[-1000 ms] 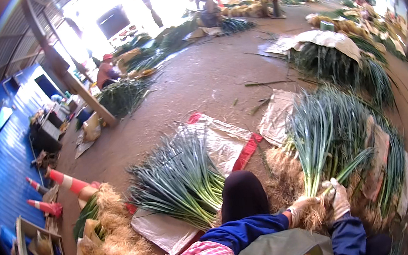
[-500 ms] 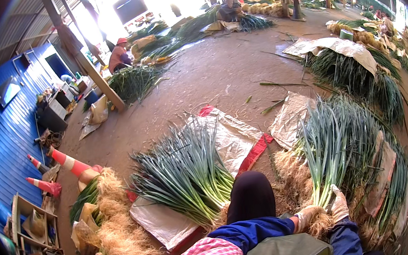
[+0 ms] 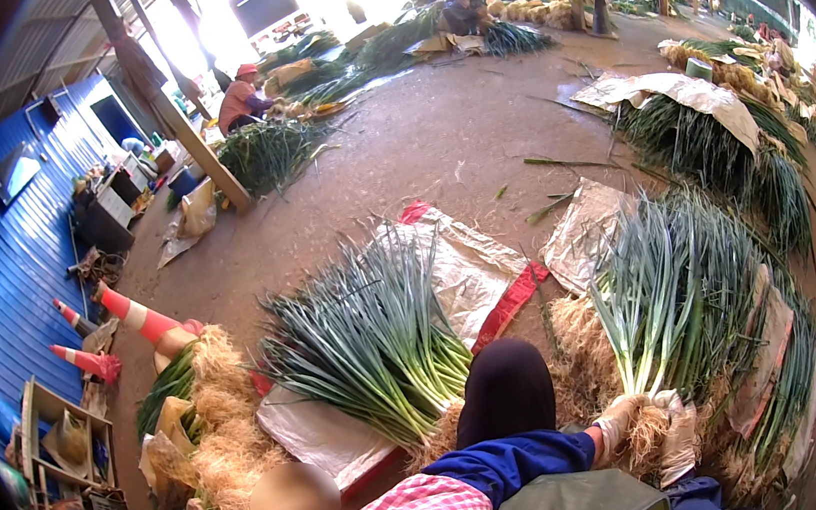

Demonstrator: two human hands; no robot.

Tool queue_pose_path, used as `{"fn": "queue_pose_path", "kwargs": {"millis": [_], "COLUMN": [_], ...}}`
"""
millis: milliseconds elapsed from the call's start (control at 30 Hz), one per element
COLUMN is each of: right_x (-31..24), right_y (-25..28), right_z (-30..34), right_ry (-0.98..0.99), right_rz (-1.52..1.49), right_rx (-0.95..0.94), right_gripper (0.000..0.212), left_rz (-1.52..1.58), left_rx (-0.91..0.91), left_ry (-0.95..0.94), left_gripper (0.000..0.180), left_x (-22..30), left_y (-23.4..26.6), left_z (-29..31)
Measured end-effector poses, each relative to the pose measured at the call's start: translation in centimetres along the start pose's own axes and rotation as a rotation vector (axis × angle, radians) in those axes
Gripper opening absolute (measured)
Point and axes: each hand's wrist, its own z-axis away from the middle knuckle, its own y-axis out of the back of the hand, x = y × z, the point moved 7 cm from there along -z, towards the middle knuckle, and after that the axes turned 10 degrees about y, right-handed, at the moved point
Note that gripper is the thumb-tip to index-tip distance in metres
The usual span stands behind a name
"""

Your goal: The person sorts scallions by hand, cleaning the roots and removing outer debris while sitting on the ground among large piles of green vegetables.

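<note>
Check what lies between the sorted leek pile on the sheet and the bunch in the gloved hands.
Head view: a dark-trousered knee sits between the leek pile and the held bunch.

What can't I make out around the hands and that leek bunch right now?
Head view only:
- Left hand: gloved, its fingers buried in the roots of the leek bunch; grip unclear.
- Right hand: mostly hidden behind the same roots, against a pale sheet.
- Lower frame: a grey-green cloth covers the lap.
- Distant seated people: too small to read.

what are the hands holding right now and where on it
The left hand and right hand, both gloved, clasp a bunch of green onions at its pale base, just above the roots.
</note>
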Motion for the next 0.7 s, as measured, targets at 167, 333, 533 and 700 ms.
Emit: {"fn": "queue_pose_path", "kwargs": {"millis": [167, 333, 533, 700], "right_x": [-0.4, -0.4, -8.7, -21.9], "right_y": [-1.7, -0.6, 2.2, 24.3], "right_z": [1.0, 0.9, 3.9, 13.5], "right_ry": [-0.188, -0.143, -0.297, -0.141], "right_rz": [-0.151, 0.149, -0.166, 0.457], "right_rx": [-0.044, -0.171, -0.047, 0.388], "right_gripper": [0.015, 0.018, 0.014, 0.023], "left_rz": [0.16, -0.125, -0.13, -0.211], "left_rx": [-0.218, -0.05, 0.095, -0.067], "left_ry": [0.025, 0.226, 0.164, -0.049], "left_gripper": [0.024, 0.025, 0.016, 0.025], "left_x": [0.1, -0.1, 1.6, 2.1], "left_y": [0.5, -3.4, -1.0, -3.5], "left_z": [-1.1, 4.0, 2.1, 2.4]}}
